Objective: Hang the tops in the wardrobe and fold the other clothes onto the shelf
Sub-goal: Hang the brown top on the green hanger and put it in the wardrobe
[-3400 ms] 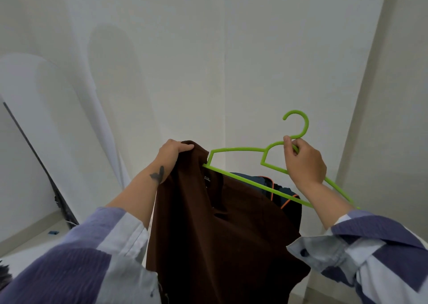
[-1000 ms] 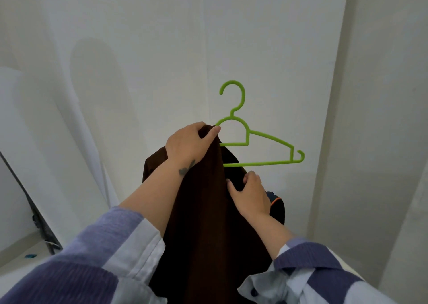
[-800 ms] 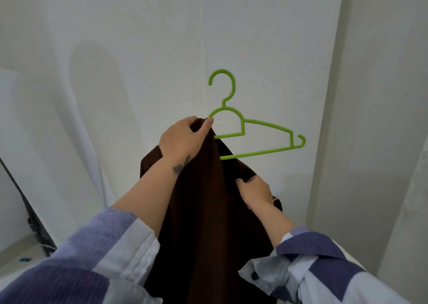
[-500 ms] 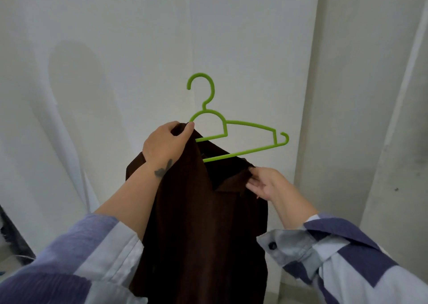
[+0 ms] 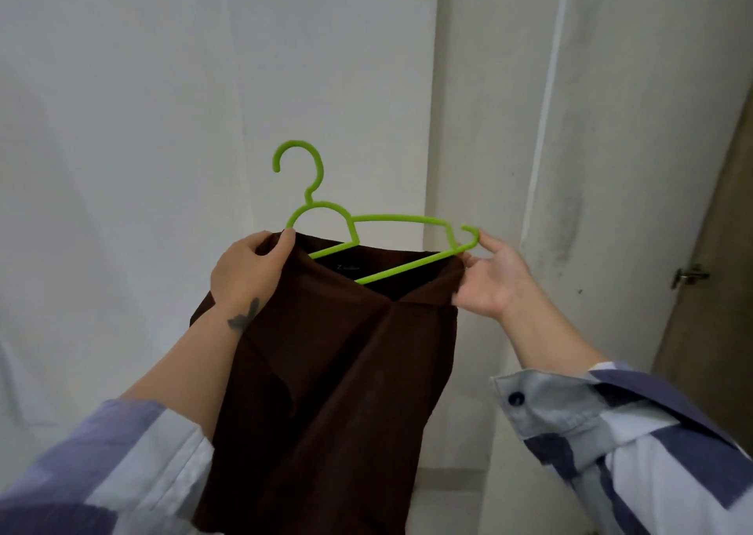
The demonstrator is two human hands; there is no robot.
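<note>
A brown top (image 5: 338, 371) is held up in front of a white wall (image 5: 163, 86), with a green hanger (image 5: 391, 220) partly threaded into its neck opening. The hanger's hook points up and curls to the left, free of any rail. The hanger's left shoulder is inside the fabric, hidden under the collar; its right shoulder and the small notch at its tip stick out above the fabric at the right.

Left hand (image 5: 246, 267): fingers curled round the top's left shoulder/collar area, bunching the fabric, thumb tip up against the hanger's arch just below the hook. A small dark tattoo shows on the wrist. Can't tell whether the hand also grips the hanger through the cloth.

Right hand (image 5: 489, 280): palm facing the camera, index finger stretched out and touching the hanger's right tip, thumb and other fingers pinching the top's right shoulder edge just below the bar. The fabric there is pulled taut toward the hanger end.

The bottom bar of the hanger runs diagonally across the neck opening, w/ a small label visible on the inside of the collar. The rest of the top hangs straight down between both forearms, lower hem out of view.

Both arms wear sleeves (image 5: 635, 432) in purple and pale blocks, pushed back from the wrists. At far right, edge of a brown door (image 5: 717, 290) w/ a metal latch (image 5: 688, 277).
</note>
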